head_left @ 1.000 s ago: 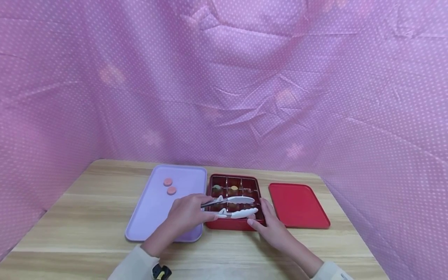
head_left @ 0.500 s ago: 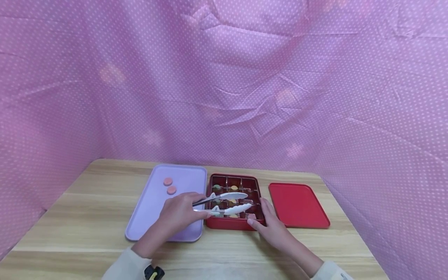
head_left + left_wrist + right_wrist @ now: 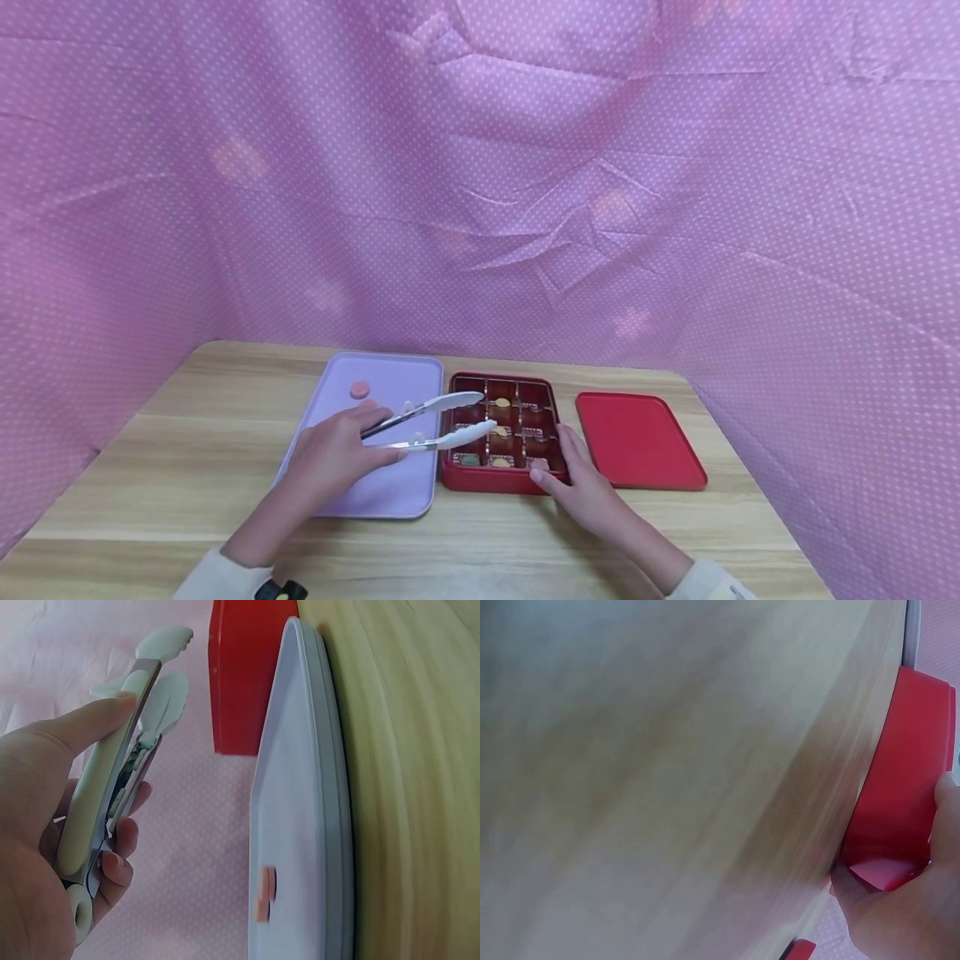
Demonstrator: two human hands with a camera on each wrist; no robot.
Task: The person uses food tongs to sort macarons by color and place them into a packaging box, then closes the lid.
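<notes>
My left hand (image 3: pixel 330 454) grips a pair of tongs (image 3: pixel 459 401) with white tips and metal arms. The arms stand spread, with nothing between the tips, which are over the left part of an open red box (image 3: pixel 487 480). Dividers split the box into several compartments. Green, yellow and pink round pieces show in some; the tongs hide part of the left column. My right hand (image 3: pixel 588 483) holds the box's front right corner, thumb at the front and fingers along the side. Two pink discs (image 3: pixel 264 889) lie on a lavender tray (image 3: pixel 405 505); my left hand partly covers the nearer one in the head view.
A flat red lid-like panel (image 3: pixel 641 440) lies to the right of the box. The tray stands left of the box, close to it. All rest on a wooden table (image 3: pixel 480 554), with a pink dotted cloth (image 3: pixel 480 208) hanging behind and at both sides.
My left hand and the tongs have moved left, from above the middle of the box to its left edge and the tray. My right hand and the box have stayed put.
</notes>
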